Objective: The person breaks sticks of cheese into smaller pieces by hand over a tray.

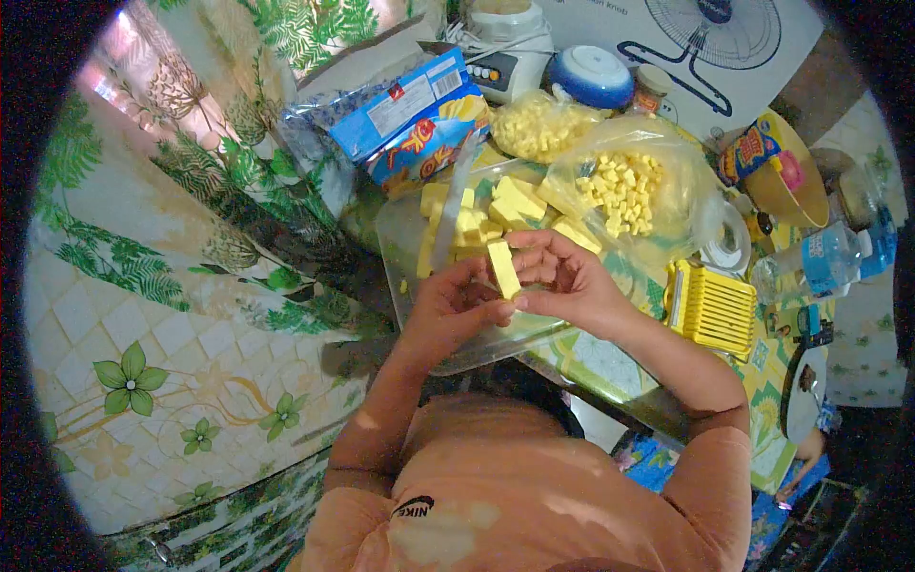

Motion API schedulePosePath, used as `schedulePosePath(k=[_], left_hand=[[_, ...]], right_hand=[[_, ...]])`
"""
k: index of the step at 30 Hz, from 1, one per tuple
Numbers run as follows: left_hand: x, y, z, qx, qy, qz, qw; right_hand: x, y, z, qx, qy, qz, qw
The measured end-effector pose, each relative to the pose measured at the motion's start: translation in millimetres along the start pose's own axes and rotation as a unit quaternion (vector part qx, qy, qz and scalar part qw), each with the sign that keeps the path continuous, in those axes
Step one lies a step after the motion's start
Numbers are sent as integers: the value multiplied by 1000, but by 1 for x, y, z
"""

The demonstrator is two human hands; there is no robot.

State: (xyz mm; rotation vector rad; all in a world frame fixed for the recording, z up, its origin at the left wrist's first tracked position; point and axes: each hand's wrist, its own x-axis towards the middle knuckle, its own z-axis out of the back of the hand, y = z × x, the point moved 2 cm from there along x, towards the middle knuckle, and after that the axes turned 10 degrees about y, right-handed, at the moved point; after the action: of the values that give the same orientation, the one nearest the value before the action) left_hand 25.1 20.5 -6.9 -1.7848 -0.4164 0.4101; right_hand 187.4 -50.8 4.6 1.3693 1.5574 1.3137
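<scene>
Block (504, 271), yellow | between left hand (455, 302) and right hand (575, 283) | both gripping it | long axis slanting far-left to near-right | neither hand nearer

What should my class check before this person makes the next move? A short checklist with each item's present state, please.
1. Yellow block steadied: ok, the left hand and right hand both have fingers on it.
2. A hand free: not ok, both are at the block.
3. Larger yellow pieces near: ok, just beyond the hands.
4. Long pale blade clear of fingers: cannot tell, its lower end is close to the left hand.
5. Clear bag of small cubes open: cannot tell.
</scene>
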Motion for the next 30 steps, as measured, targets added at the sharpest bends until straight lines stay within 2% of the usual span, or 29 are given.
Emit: schedulePosePath(k=[10,13,22,30], left_hand=[[-2,-3,-1,-45,2,25,999],[-2,-4,1,-22,16,25,999],[1,1,5,1,-12,-15,1000],[-2,-5,6,-3,-4,38,999]], right_hand=[[0,2,1,6,-7,-37,999],[0,3,1,25,-9,-52,998],[-1,0,-4,23,4,-44,999],[0,4,-5,16,21,-45,999]])
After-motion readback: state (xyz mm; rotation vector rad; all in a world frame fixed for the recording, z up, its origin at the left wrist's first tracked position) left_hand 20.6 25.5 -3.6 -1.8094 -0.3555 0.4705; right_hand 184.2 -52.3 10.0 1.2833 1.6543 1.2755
